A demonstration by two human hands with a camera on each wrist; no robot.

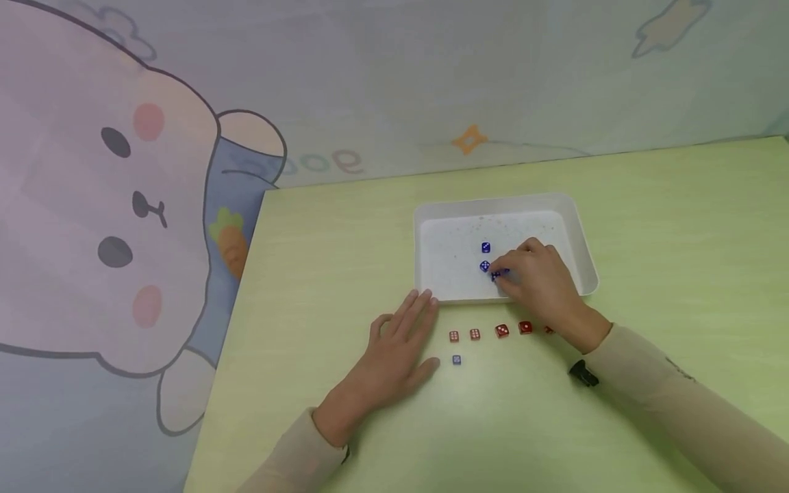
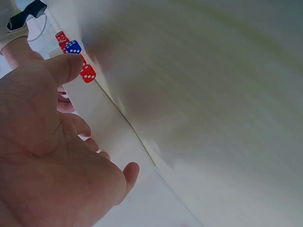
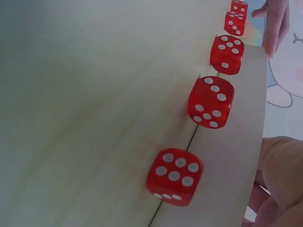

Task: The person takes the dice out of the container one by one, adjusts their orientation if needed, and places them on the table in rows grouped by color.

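- Blue die is pinched by the right hand inside the white tray — two more blue dice are seen beside it.
- Left hand is laid flat, fingers straight, on the table at the tray's near rim — red dice are lined up alongside.

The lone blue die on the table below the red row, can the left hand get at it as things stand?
Probably yes. The left hand lies flat just left of the blue die, holding nothing, with only bare table between them.

2 bare hands; long beige sleeves; small black clip at right cuff.
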